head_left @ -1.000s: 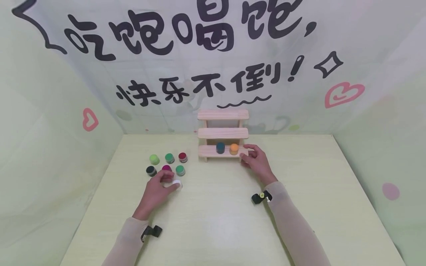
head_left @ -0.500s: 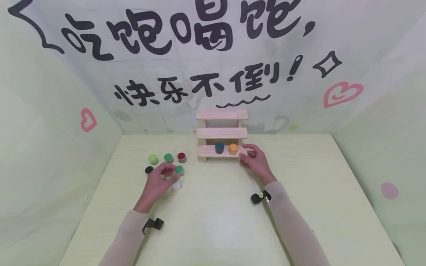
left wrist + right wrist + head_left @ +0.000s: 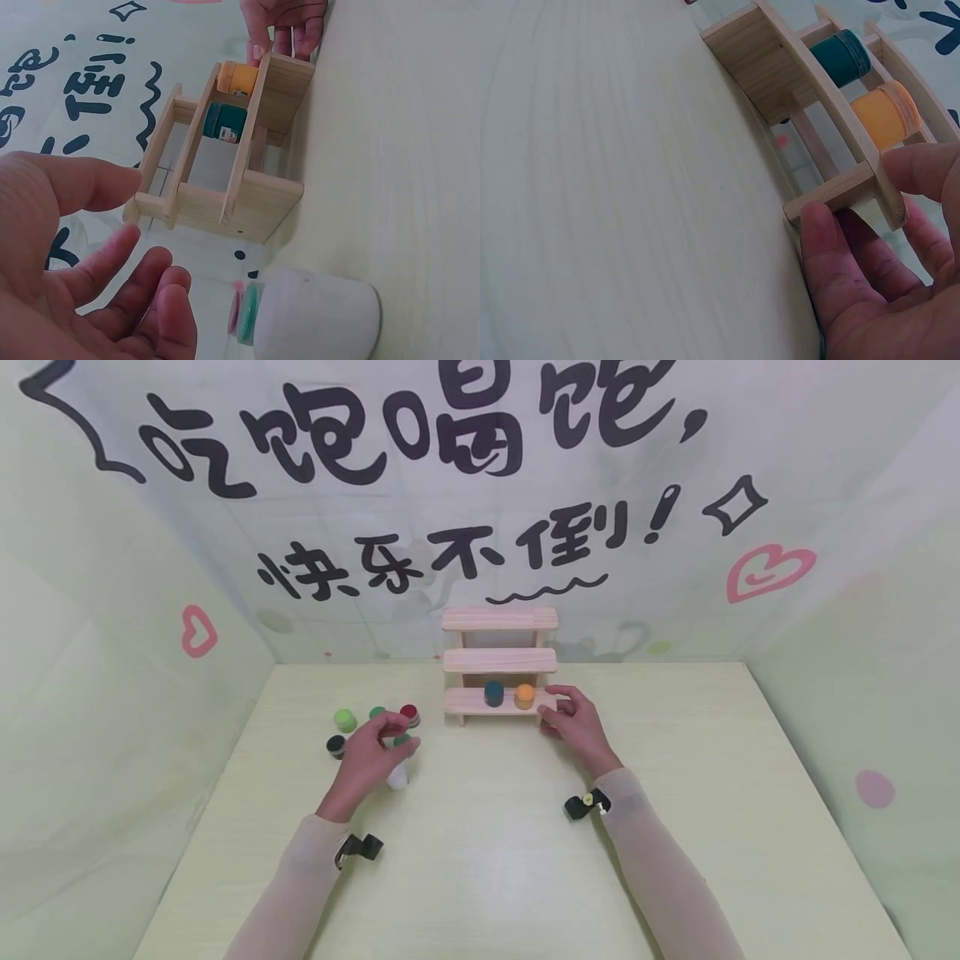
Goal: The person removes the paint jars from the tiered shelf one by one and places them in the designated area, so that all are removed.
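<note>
My left hand (image 3: 367,756) hovers over a group of small paint jars, thumb and fingers apart. Nothing sits between them in the left wrist view. Closest to it are a white jar (image 3: 315,315) and a green-lidded jar (image 3: 402,740), the latter partly covered by the hand. My right hand (image 3: 577,727) grips the right end of the lowest step of a three-step wooden stand (image 3: 500,660), thumb on the board and fingers against the end support (image 3: 832,196). On that step stand a teal jar (image 3: 493,693) and an orange jar (image 3: 525,696), side by side.
Around the left hand are a light green jar (image 3: 346,720), a black-lidded jar (image 3: 336,746), a dark red-lidded jar (image 3: 409,714) and another green-lidded jar (image 3: 377,712). A printed cloth backdrop (image 3: 360,627) rises behind the pale table (image 3: 480,860).
My left hand has moved up and to the right over the jars, away from the white jar, passing over the magenta-lidded one. The right hand keeps its grip on the stand.
</note>
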`<state>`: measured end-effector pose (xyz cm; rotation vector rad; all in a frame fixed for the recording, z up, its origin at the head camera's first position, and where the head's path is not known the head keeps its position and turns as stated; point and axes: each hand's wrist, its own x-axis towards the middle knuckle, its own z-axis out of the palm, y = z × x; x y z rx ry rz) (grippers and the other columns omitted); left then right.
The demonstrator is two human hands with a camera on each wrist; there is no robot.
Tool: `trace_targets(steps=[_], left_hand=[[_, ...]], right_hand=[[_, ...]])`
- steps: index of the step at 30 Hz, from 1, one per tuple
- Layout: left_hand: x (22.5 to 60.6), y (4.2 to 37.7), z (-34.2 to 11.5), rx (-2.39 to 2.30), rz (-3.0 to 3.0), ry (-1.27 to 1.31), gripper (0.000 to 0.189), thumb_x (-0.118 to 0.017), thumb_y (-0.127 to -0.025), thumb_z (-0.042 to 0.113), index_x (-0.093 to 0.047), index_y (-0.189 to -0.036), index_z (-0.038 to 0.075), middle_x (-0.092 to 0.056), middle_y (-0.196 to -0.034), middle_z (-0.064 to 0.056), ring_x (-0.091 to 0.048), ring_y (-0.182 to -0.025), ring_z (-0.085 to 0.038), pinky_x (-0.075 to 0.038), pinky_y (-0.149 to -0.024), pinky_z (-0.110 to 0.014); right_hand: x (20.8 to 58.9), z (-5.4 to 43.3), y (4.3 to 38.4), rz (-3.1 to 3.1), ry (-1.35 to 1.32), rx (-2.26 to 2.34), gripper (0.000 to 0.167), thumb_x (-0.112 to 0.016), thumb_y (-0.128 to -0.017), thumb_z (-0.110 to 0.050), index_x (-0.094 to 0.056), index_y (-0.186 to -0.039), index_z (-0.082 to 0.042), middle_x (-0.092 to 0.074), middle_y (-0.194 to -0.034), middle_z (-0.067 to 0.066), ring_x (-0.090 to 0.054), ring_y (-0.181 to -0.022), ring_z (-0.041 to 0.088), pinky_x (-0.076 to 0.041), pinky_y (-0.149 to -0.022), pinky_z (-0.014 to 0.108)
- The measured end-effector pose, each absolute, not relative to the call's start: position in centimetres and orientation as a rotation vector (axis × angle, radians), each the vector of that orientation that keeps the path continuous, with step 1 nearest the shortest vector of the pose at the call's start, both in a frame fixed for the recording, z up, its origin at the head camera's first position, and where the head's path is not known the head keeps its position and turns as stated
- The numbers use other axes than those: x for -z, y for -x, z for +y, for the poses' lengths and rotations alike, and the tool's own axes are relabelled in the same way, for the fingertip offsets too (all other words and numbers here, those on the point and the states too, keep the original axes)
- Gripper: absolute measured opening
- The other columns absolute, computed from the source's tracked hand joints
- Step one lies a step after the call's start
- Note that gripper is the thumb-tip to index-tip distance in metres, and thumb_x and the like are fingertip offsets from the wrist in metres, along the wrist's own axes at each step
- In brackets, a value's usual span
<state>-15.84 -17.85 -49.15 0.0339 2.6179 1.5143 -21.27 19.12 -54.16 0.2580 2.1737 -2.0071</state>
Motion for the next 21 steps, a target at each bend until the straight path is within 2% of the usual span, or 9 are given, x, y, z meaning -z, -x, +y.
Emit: trace_targets(steps=[6,11,14,21], left_hand=[[48.5,16.8,-16.1,-1.552,2.605,-0.062,0.044,-0.078,-0.096,0.028,-0.065,-0.132,0.007,-0.067,-0.134,-0.016,-0.063,-0.127,-0.032,-0.052,-0.105,-0.049],[48.3,17.7,-14.5,-1.598,2.591,-0.116,0.043,-0.079,-0.096,0.026,-0.064,-0.130,0.004,-0.067,-0.132,-0.019,-0.064,-0.124,-0.033,-0.049,-0.111,-0.055],[48.2,18.2,-13.5,-1.645,2.561,-0.120,0.042,-0.079,-0.095,0.023,-0.065,-0.129,0.004,-0.067,-0.132,-0.017,-0.065,-0.124,-0.032,-0.047,-0.115,-0.057],[48.0,19.3,-11.7,-1.652,2.584,-0.080,0.038,-0.080,-0.094,0.020,-0.067,-0.128,0.012,-0.069,-0.126,-0.006,-0.065,-0.120,-0.026,-0.054,-0.107,-0.048]], right_hand=[[54.0,19.0,21.2,2.165,-0.251,2.019,0.048,-0.074,-0.100,-0.017,-0.056,-0.144,-0.018,-0.069,-0.109,0.008,-0.073,-0.087,0.016,-0.065,-0.083,0.030],[54.0,18.9,21.1,2.152,-0.247,2.031,0.048,-0.074,-0.100,-0.017,-0.056,-0.144,-0.017,-0.069,-0.110,0.008,-0.073,-0.087,0.016,-0.065,-0.084,0.031],[54.0,18.9,21.1,2.156,-0.251,2.029,0.048,-0.074,-0.100,-0.016,-0.056,-0.144,-0.017,-0.070,-0.112,0.009,-0.073,-0.087,0.016,-0.065,-0.084,0.030],[54.0,18.9,21.1,2.171,-0.245,2.015,0.050,-0.075,-0.100,-0.018,-0.055,-0.146,-0.017,-0.070,-0.112,0.008,-0.073,-0.087,0.014,-0.065,-0.085,0.031]])
